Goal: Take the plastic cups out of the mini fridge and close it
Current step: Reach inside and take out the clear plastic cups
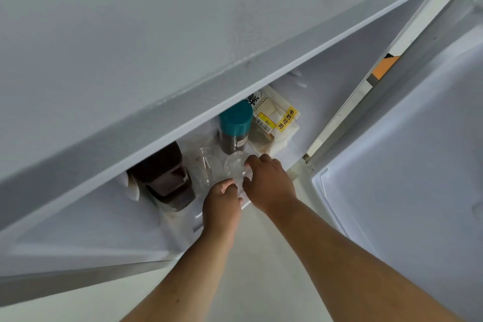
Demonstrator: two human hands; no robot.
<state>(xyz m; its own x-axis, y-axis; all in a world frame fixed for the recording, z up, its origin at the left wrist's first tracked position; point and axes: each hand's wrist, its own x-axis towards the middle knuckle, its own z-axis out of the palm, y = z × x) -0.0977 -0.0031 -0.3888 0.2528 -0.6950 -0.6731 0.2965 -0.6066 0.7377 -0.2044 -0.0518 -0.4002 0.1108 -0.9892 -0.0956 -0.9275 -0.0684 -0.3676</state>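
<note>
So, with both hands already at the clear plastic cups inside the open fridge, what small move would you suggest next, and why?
Probably draw the right hand back toward the opening with the tipped clear plastic cup its fingers touch. The left hand sits just below it, a second clear cup stands further in, and the white fridge door is wide open, so the way out looks unobstructed.

bread bag [277, 117] yellow strip "牛奶吐司", price sticker [266, 123] seemingly "8折"

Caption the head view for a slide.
Both hands, left hand and right hand, reach into the open mini fridge for clear plastic cups beside a teal-capped jar.
</note>
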